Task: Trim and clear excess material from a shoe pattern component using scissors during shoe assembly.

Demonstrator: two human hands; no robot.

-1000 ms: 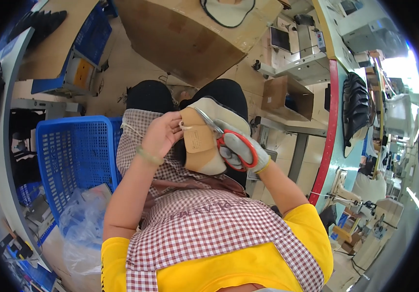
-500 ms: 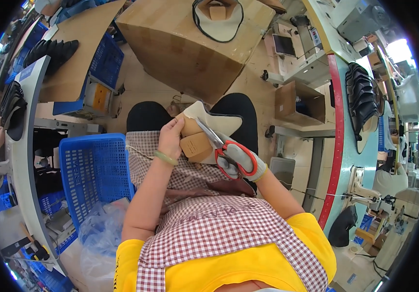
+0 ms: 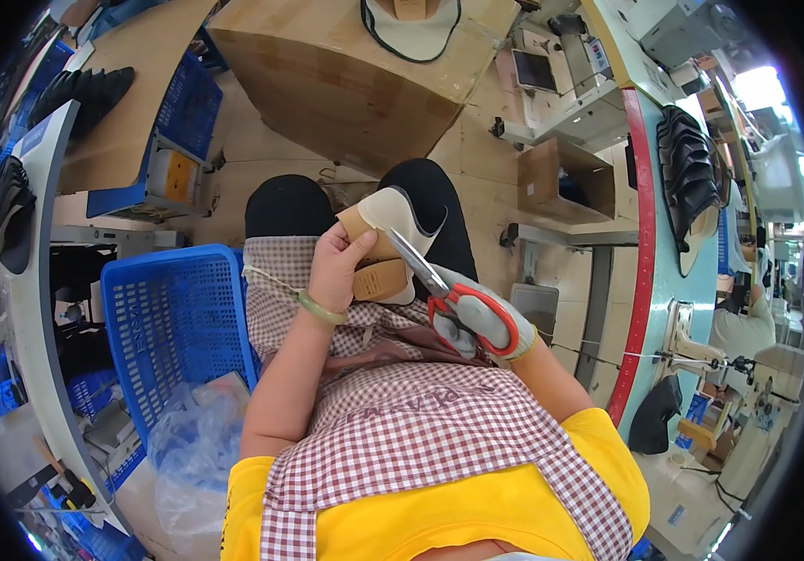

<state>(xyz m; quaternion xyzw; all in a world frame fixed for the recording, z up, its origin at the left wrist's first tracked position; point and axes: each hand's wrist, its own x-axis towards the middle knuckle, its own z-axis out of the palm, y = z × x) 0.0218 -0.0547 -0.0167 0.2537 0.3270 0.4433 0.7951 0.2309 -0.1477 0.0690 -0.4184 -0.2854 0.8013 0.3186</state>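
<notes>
My bare left hand point(image 3: 335, 269), a bangle at its wrist, pinches the edge of a cream-and-tan shoe upper piece point(image 3: 389, 211) above my lap. Its dark-edged far side curls upward, and a tan flap point(image 3: 381, 280) hangs on the near side. In my gloved right hand point(image 3: 488, 321) is a pair of scissors point(image 3: 419, 266) with red handles, fingers through the loops. The blades look closed or nearly so and lie over the piece, their tips close to my left fingers. Whether they touch the material I cannot tell.
A large cardboard box point(image 3: 346, 98) stands ahead, with a similar shoe piece point(image 3: 421, 39) on top. To my left are a blue plastic basket point(image 3: 126, 318) and a clear plastic bag point(image 3: 182, 458). At right, a red-edged bench point(image 3: 638, 271) carries stacked black shoe parts point(image 3: 682, 173).
The shoe piece has tilted, and its far right side now curls up. The scissors have shifted slightly right and nearer to me. The whole view has moved a little.
</notes>
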